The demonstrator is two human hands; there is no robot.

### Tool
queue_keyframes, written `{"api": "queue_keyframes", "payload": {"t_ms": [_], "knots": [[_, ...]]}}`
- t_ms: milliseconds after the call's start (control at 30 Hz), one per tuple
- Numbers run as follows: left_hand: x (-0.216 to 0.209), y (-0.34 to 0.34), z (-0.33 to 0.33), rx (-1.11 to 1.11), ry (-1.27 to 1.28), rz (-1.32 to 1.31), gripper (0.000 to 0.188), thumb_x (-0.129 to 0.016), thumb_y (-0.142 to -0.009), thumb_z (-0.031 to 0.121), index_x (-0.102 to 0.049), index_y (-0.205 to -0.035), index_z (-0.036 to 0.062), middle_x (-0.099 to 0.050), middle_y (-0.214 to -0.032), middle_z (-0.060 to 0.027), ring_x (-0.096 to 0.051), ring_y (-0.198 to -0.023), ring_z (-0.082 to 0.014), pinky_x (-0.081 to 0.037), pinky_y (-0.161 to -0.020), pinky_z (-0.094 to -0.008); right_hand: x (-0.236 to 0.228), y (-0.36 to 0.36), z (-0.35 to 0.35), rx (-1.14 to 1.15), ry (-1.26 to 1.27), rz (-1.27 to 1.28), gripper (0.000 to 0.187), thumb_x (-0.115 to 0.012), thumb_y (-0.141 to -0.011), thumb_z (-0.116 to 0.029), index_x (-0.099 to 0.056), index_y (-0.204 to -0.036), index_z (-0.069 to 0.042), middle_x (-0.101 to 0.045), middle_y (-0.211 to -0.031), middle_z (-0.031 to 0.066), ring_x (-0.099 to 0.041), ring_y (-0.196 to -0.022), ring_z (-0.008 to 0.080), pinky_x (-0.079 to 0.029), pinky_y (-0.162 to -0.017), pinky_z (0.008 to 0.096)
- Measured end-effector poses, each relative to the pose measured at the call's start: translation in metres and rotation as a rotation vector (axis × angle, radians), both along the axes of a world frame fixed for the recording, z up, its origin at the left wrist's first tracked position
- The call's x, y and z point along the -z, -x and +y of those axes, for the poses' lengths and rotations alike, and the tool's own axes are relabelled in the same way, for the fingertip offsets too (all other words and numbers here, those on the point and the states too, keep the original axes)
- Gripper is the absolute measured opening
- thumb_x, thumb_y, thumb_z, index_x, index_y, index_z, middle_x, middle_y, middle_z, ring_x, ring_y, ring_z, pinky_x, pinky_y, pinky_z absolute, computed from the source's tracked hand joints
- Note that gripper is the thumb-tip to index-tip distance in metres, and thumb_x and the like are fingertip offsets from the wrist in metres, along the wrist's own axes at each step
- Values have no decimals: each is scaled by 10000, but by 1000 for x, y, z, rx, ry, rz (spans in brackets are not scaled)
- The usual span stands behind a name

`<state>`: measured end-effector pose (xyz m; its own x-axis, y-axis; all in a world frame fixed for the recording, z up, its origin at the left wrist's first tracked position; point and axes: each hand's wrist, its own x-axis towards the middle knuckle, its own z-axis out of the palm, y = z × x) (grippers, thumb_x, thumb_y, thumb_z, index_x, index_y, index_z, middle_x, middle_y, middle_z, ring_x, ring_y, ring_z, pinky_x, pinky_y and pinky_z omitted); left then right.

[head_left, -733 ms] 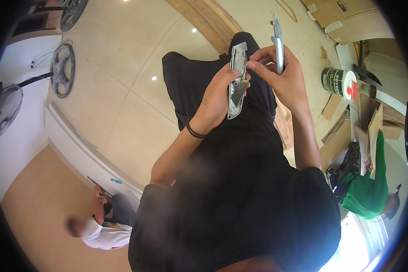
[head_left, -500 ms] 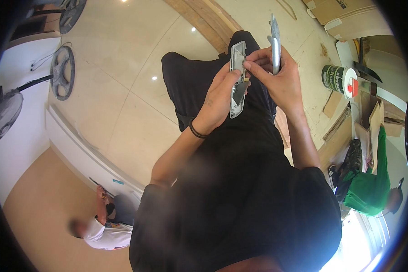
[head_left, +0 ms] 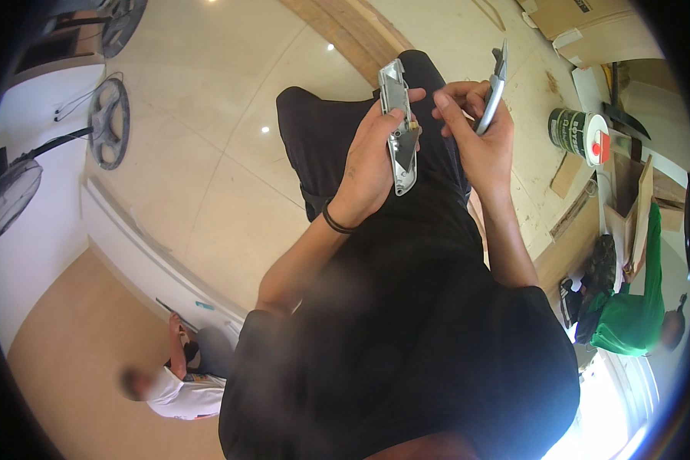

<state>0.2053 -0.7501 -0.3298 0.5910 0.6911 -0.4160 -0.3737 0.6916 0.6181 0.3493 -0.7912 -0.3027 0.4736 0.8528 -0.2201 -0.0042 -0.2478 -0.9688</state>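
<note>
In my left hand [head_left: 366,167] lies one silver half of an opened utility knife [head_left: 393,90], its inner side facing up and the thumb pressed on it. A dark trapezoid blade [head_left: 405,150] shows in its lower part, with a small brassy bit beside it. My right hand [head_left: 486,147] grips the other casing half [head_left: 495,93], a slim grey shell standing up between the fingers and palm. The right thumb and index fingertip are close together, a little apart from the left half; whether something tiny is between them I cannot tell.
Wooden planks [head_left: 353,34] lie on the tiled floor past my knees. At the right stand a dark tub with a white lid [head_left: 575,134] and cardboard boxes [head_left: 590,27]. A person in green [head_left: 629,322] is at the right, another in white [head_left: 184,395] at lower left.
My right hand has drawn away to the right from the left knife half, taking the other casing half along. The left half has tilted slightly and shifted a little left.
</note>
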Motion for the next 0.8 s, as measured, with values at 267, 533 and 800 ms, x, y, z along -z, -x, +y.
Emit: {"api": "queue_keyframes", "payload": {"t_ms": [267,533,800], "knots": [[3,-5,0,-38,0,-17,386,-424,-993,199,-543,-1297,-5,-517,-1001,-29,-493,-959,-108,-409,-903,-273,-3,4,-14,-219,6,-15,274,-787,-817,-21,-617,-1031,4,-648,-950,33,-600,-826,73,-482,-664,215],[5,2,6,-23,-20,25,419,-425,-998,235,-513,-1322,-16,-527,-1010,-15,-521,-952,-124,-432,-891,-296,-9,-9,-11,-208,79,233,383,-726,-842,44,-370,-851,-99,-625,-902,65,-595,-803,84,-504,-691,241],[5,-9,14,-218,-10,-16,409,-433,-990,218,-499,-1323,-11,-528,-998,-29,-526,-934,-134,-451,-856,-304,-4,20,-24,-25,-104,51,300,-694,-842,55,-423,-889,-64,-602,-895,52,-565,-792,74,-472,-701,232]]}}
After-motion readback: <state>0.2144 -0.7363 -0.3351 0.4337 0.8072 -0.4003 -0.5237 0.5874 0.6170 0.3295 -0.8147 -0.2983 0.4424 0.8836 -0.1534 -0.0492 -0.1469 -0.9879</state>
